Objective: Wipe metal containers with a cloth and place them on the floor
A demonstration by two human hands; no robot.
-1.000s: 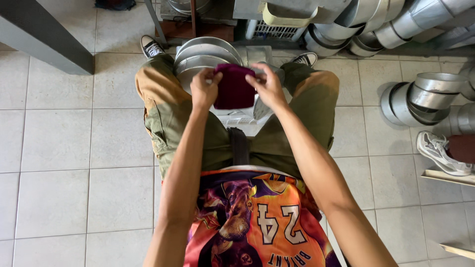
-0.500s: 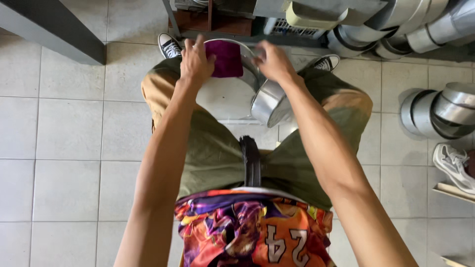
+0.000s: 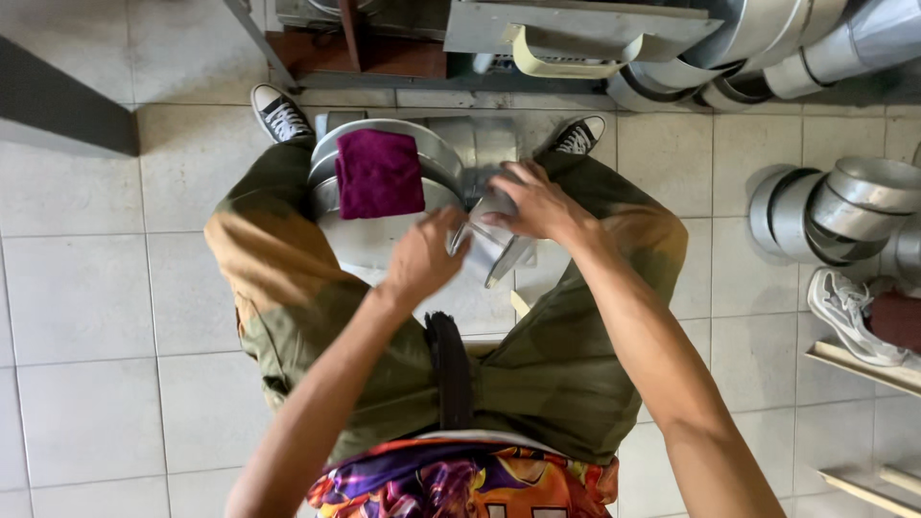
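Two hands on a small metal duct piece point(image 3: 494, 251) between the seated person's knees.
Left hand point(image 3: 422, 261) half-curled against it, right hand point(image 3: 537, 203) closed over its top; thin edges might cut, and the purple cloth point(image 3: 379, 174) might slide off the large duct point(image 3: 384, 230).

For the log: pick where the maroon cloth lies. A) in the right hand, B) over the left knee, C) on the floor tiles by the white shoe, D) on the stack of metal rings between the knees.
D: the maroon cloth rests on the stack of metal rings, with neither hand on it.
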